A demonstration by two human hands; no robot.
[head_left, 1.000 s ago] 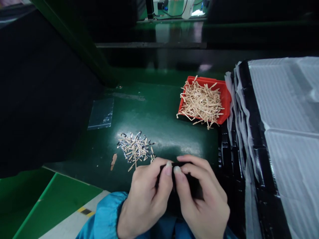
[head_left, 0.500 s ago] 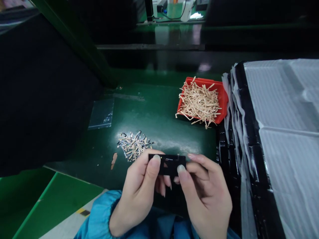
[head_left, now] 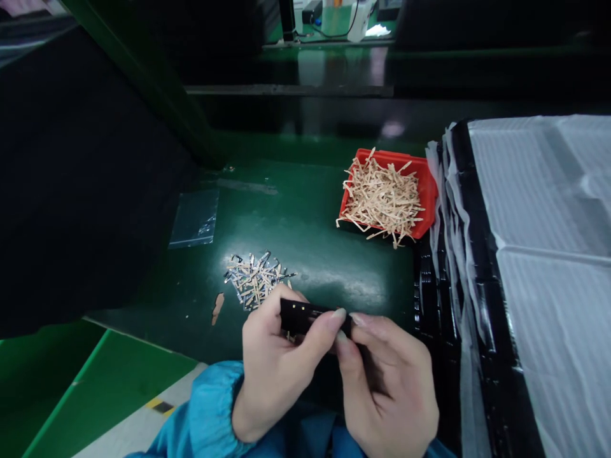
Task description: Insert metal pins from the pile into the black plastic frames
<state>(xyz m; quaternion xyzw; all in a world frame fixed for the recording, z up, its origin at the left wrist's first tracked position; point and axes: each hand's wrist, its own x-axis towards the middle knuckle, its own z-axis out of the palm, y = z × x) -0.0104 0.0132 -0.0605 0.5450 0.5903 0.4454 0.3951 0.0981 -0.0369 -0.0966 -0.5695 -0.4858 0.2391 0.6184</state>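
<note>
Red open bin point(head_left: 428, 191), one, lies beyond and to the right of the grip; it holds a heaped tangle of paper strips point(head_left: 382, 194), some hanging over the near rim. Clear plastic bag point(head_left: 194, 217), one, lies flat, beyond and left of the grip. Count: one black piece point(head_left: 296, 315), held between two hands; one brown scrap point(head_left: 217, 308), left of the grip; one pile of small strips point(head_left: 252, 280), just beyond the left hand point(head_left: 281, 362), too overlapped to count. Grip: left hand closed on the black piece, thumb along its near face; right hand point(head_left: 391, 385) has thumb and finger pinched together at the piece's right end. Piece is narrow, straight-edged and dark, with two small yellowish dots near its left end; material cannot be told. Pile strips mix shiny grey and tan; bin strips are pale, thin, bent. Right of the grip, a stack of glossy black trays point(head_left: 487, 292) carries ribbed, translucent white sheets point(head_left: 554, 305). Table point(head_left: 305, 210) is smooth, green, slightly reflective.
</note>
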